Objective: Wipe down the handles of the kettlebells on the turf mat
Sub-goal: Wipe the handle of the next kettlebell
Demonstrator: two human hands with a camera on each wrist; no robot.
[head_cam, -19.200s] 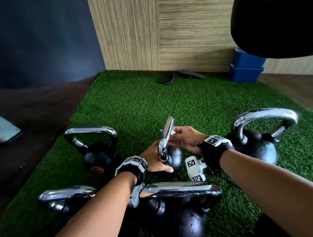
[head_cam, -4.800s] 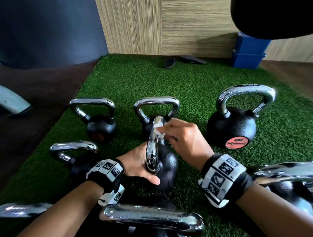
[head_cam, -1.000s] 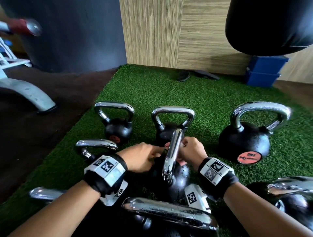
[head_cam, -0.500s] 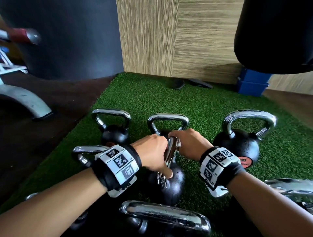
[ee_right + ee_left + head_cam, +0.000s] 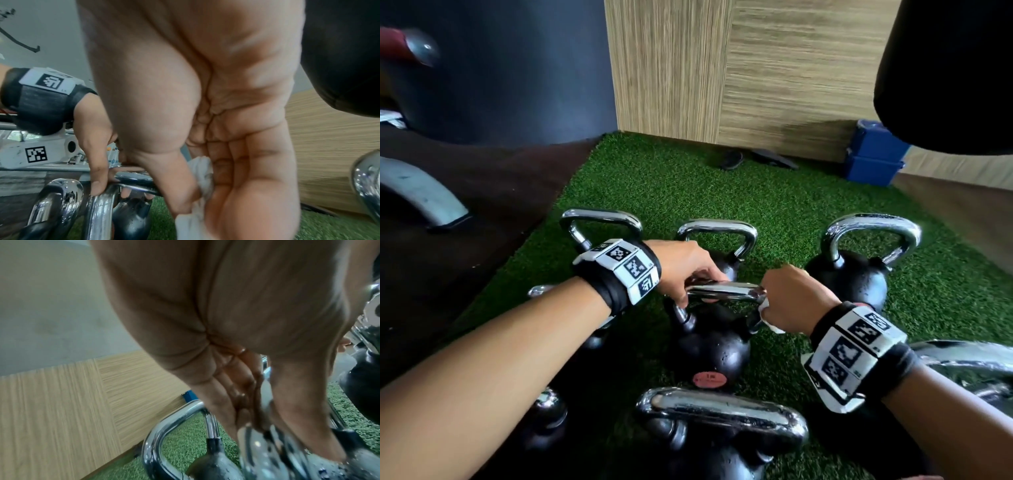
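Wiping the centre kettlebell is the step in hand: its chrome handle lies crosswise before you on the turf mat. Your left hand curls its fingers round the handle's left end to steady it. Your right hand closes on a white cloth at the right corner, thumb pinching it against the bar. Half a second ago the handle pointed away from you, edge-on between both fists; now it shows broadside, and the red label on the bell faces you. Next, I judge, you need to drag the cloth along the top bar toward your left hand, then down each leg. Droplets still bead the near kettlebell, so that one probably waits its turn, as may the three in the far row.
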